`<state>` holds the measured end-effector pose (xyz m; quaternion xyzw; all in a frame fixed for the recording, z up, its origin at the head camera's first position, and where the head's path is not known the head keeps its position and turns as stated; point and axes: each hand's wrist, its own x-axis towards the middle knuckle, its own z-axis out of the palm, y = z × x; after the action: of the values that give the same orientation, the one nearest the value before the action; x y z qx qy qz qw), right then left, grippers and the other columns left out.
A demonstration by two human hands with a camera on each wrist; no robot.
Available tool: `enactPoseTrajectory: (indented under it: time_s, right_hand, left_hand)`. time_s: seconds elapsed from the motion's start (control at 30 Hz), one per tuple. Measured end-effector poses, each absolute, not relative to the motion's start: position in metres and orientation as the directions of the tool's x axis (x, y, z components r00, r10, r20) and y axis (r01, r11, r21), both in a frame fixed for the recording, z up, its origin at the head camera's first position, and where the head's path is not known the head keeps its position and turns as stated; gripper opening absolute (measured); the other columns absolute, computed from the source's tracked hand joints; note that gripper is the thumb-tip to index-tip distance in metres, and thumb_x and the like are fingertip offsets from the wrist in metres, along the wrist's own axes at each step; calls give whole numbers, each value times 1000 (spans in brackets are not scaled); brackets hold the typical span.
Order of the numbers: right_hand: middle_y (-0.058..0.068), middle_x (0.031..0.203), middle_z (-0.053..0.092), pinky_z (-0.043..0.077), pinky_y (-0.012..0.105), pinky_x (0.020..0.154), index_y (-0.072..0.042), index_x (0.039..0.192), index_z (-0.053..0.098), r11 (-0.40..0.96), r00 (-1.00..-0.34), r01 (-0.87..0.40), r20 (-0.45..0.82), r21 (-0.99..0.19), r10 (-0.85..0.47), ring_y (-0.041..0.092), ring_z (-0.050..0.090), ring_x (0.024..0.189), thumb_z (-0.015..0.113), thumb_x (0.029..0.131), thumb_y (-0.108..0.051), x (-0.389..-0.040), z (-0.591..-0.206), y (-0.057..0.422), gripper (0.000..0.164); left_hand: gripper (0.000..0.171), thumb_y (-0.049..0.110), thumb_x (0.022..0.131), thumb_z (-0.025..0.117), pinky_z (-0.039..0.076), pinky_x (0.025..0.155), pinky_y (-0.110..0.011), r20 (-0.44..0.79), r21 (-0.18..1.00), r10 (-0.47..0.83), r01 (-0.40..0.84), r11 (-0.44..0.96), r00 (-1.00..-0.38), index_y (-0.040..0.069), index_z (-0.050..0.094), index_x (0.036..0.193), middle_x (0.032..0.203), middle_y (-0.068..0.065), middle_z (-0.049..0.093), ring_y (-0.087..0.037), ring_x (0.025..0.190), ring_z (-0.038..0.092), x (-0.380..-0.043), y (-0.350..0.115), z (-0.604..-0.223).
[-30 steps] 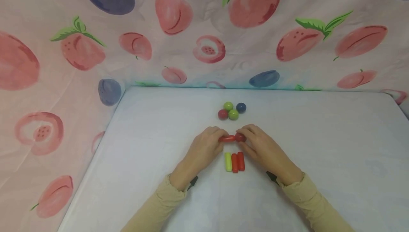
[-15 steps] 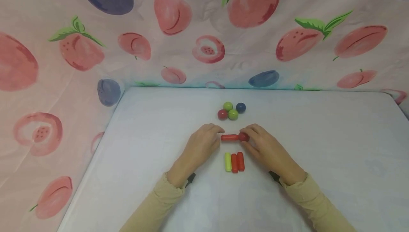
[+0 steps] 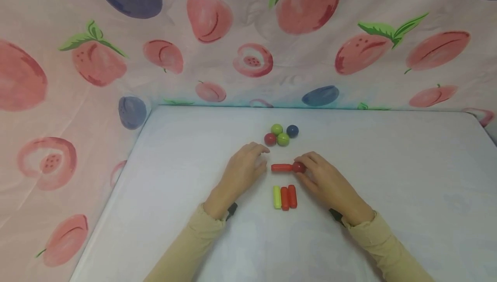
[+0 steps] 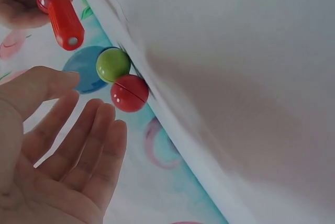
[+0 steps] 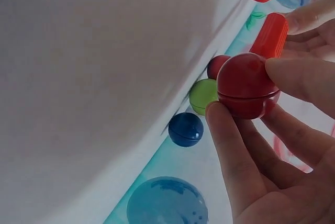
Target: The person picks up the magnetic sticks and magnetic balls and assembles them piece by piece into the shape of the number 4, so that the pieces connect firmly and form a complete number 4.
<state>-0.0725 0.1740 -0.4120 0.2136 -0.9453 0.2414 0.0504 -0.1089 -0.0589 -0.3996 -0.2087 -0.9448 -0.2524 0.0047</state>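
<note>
Between thumb and fingers, my right hand [image 3: 330, 182] pinches a dark red ball [image 3: 299, 167]. A red ridged rod [image 3: 281, 167] sticks out from the ball toward the left; in the left wrist view its free end shows a small pale round spot [image 4: 74, 41]. My left hand [image 3: 240, 174] holds nothing, its fingers loosely bent and apart from the rod's free end. A yellow-green rod [image 3: 277, 197] and two red rods [image 3: 285, 198] lie side by side nearer the body. Beyond the hands sit two green balls [image 3: 283, 139], a red ball [image 3: 270, 139] and a blue ball [image 3: 293, 131].
The white table [image 3: 380, 169] stretches out on both sides of the hands. A fruit-print cloth [image 3: 287, 83] hangs along its back edge and the left side. Dark wrist straps [image 3: 336, 215] show by the sleeve cuffs.
My left hand has let go of the red rod and moved left and slightly away from the body. The right hand, with the ball and rod, has shifted a little right.
</note>
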Motion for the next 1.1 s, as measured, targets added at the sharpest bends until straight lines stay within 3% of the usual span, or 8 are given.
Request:
enactPoseTrajectory:
  time_s: [0.47,1.1]
  right_hand:
    - [6,107,62,58,38,86,-5,115,64,788,-910,-413,189,-456,-368,19,63,94,77,86,-9,-72,-414,175,32]
    - [7,107,63,58,39,86,-4,115,64,803,-920,-390,151,-450,-362,19,63,94,77,86,-9,-73,-416,177,32]
  left_hand:
    - [30,16,93,69,50,101,-33,121,502,354,365,784,-927,14,64,123,123,-3,64,-17,116,59,-132,-57,-402]
    - [31,14,91,71,53,93,-33,118,508,331,343,790,-936,9,66,121,115,-7,67,-19,104,63,-161,-45,-407]
